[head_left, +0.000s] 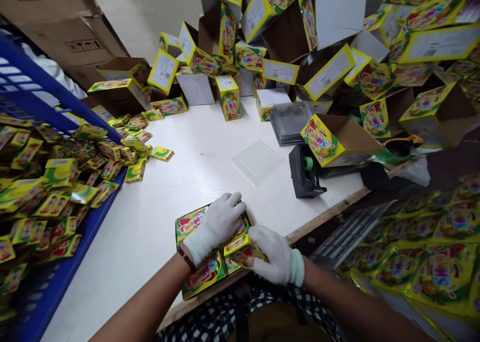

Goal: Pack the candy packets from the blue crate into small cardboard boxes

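Observation:
At the table's front edge lies a flat group of yellow-green printed boxes (189, 223) with "TWINS" lettering; whether they sit in one tray is hidden by my hands. My left hand (222, 221), in a white glove, rests palm down across the top of them with its fingers stretched over the far side. My right hand (275, 256), also gloved, grips a small yellow carton (242, 249) between thumb and fingers at the group's right front corner. This carton sits tilted, higher than the boxes beside it.
A blue crate (93, 222) full of small packs stands at left, with loose packs (137, 132) spilling onto the white table (180, 152). Open cartons (330, 144) pile up behind. A tape dispenser (303, 174), clear lids (290, 119) and a single clear sheet (258, 162) lie at right.

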`<state>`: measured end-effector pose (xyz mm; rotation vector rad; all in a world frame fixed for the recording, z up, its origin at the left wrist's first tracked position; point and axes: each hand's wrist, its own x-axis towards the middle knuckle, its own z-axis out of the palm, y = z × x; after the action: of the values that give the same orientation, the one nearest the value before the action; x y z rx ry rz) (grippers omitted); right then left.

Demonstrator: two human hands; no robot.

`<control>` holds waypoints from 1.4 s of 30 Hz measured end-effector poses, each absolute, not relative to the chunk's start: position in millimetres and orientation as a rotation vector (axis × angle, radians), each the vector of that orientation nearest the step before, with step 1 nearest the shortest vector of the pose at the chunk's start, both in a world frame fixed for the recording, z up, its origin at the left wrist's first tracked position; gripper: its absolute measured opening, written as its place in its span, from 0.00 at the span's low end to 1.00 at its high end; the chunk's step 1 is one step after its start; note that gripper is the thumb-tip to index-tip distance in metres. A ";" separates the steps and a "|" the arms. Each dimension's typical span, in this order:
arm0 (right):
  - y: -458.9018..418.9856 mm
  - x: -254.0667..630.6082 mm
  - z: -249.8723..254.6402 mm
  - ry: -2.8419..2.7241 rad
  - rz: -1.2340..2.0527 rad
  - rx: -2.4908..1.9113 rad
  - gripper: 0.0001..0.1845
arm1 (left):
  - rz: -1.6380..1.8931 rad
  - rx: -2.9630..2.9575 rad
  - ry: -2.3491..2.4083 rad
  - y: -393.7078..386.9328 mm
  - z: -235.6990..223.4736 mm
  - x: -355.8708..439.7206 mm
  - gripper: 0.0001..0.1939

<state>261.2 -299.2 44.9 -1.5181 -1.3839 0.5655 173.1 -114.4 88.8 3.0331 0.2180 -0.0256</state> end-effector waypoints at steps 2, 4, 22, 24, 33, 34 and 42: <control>-296.6 254.9 39.3 -1.437 0.508 -1.551 0.14 | -0.060 3.013 0.239 -113.7 90.6 170.8 0.11; -293.2 254.4 34.7 -1.386 0.482 -1.569 0.13 | -0.076 2.977 0.257 -114.0 90.5 167.9 0.14; -291.4 253.2 32.8 -1.356 0.378 -1.553 0.11 | -0.205 2.910 0.357 -126.0 85.5 164.4 0.10; -291.8 251.8 34.1 -1.354 0.383 -1.570 0.11 | -0.162 2.927 0.397 -128.3 86.3 163.2 0.10; -295.5 245.5 36.4 -1.355 0.376 -1.671 0.12 | -0.036 2.918 0.358 -131.3 73.1 153.5 0.06; -295.9 245.3 36.9 -1.364 0.372 -1.680 0.12 | -0.040 2.919 0.351 -131.5 72.2 152.1 0.07; -295.8 242.8 37.1 -1.376 0.357 -1.714 0.14 | 0.014 3.037 0.382 -137.7 77.0 147.6 0.13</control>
<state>242.8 -295.8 37.1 -1.7143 -1.3762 0.3572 147.6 -137.7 77.0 3.0366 0.3825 0.0136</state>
